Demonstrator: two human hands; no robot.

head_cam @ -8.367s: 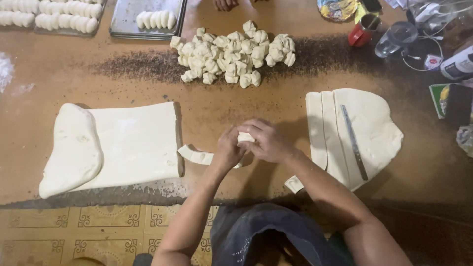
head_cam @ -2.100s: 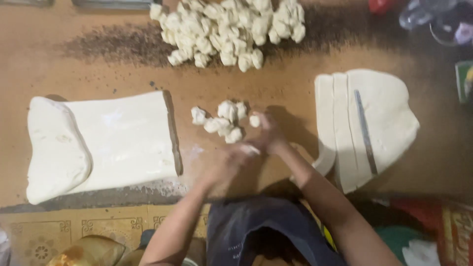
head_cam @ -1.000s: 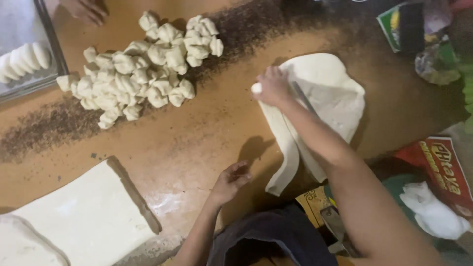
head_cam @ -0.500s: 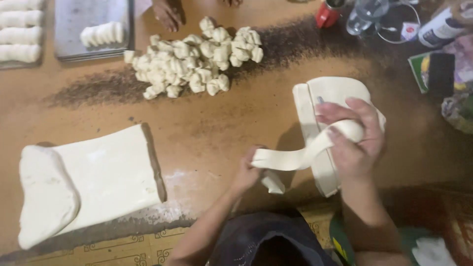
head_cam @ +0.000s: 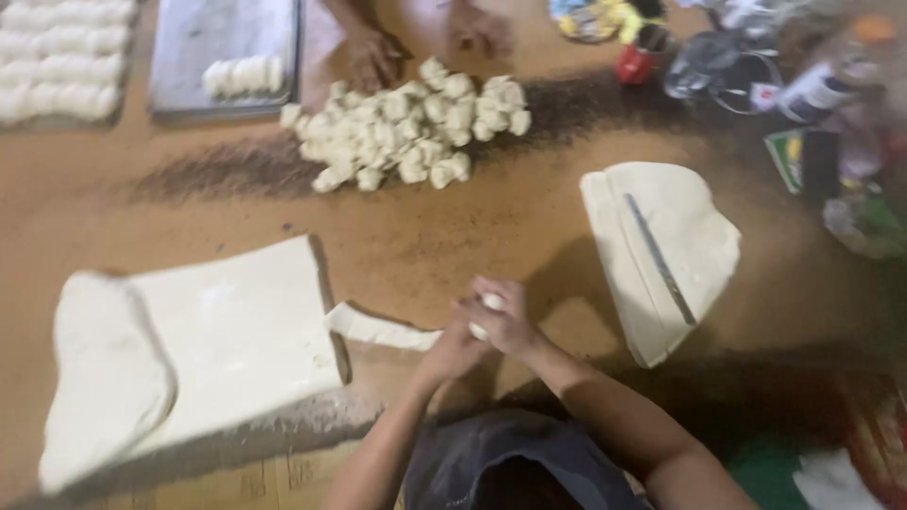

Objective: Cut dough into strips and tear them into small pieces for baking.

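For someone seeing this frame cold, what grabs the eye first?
Both hands, left hand and right hand, meet at the table's near edge, working a dough strip that trails left. A big folded dough sheet lies at left. A heap of dough pieces sits beyond, another person's hands behind it.

The work surface was a brown wooden table (head_cam: 453, 241), worn and flour-dusted. A dark smear of fine crumbs ran across the table at its far side. Along the table's far left edge lay a grey metal tray (head_cam: 227, 38). At the table's near edge a patterned tan mat (head_cam: 274, 477) covered the floor. Lighting was dim and warm, throwing soft shadows.
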